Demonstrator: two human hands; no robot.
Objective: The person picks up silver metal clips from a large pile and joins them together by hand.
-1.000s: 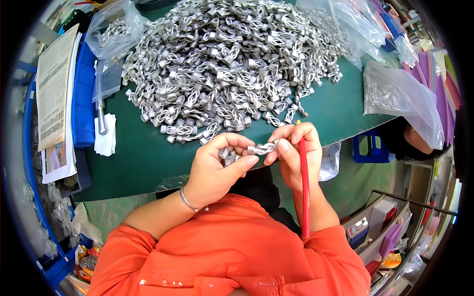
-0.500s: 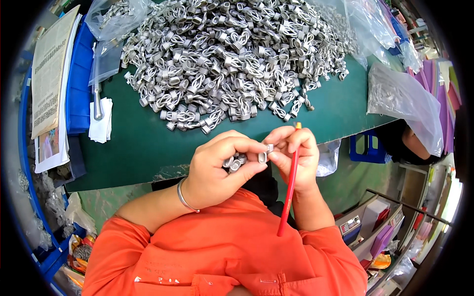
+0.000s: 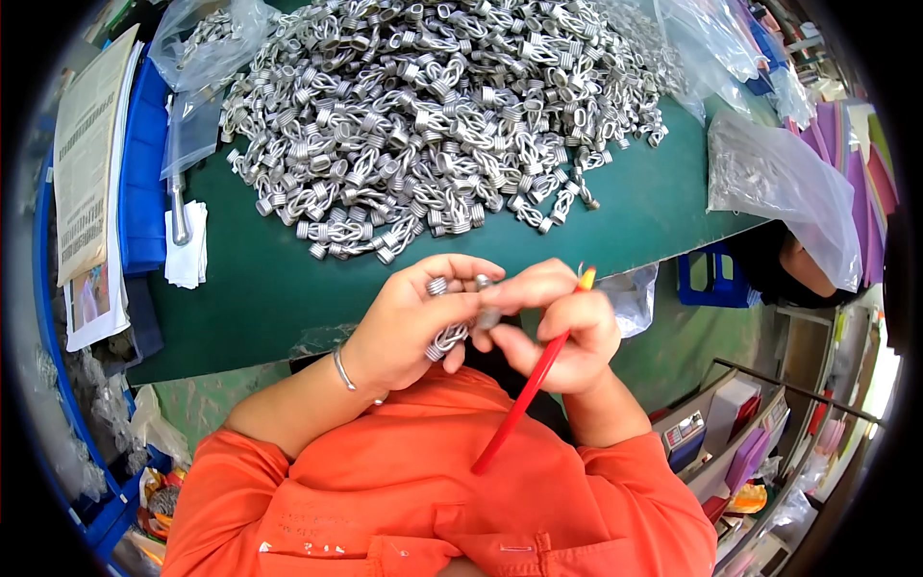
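My left hand (image 3: 396, 322) is closed round a few silver, braided-looking metal pieces (image 3: 448, 341), coiled at their ends. Between the fingertips of both hands is another small metal piece (image 3: 488, 313), smeared by motion. My right hand (image 3: 585, 337) pinches it with thumb and forefinger. A slim red pencil-like stick (image 3: 524, 404) with a yellow band near its upper end also lies in the right hand, slanting down toward my orange shirt. Both hands are just off the near edge of the green table (image 3: 231, 317). Beyond them spreads a large pile of similar metal pieces (image 3: 423, 125).
At left stand a blue bin (image 3: 144, 183), newspaper sheets (image 3: 91, 163), folded white paper (image 3: 187, 245) and a metal-handled tool (image 3: 179, 212). A clear plastic bag (image 3: 779, 188) lies at the right edge, above a blue crate (image 3: 707, 279). Shelving (image 3: 798, 385) is at lower right.
My right hand has turned, and the red stick now slants further left at its lower end. The left fingers have opened somewhat, showing more of the metal pieces.
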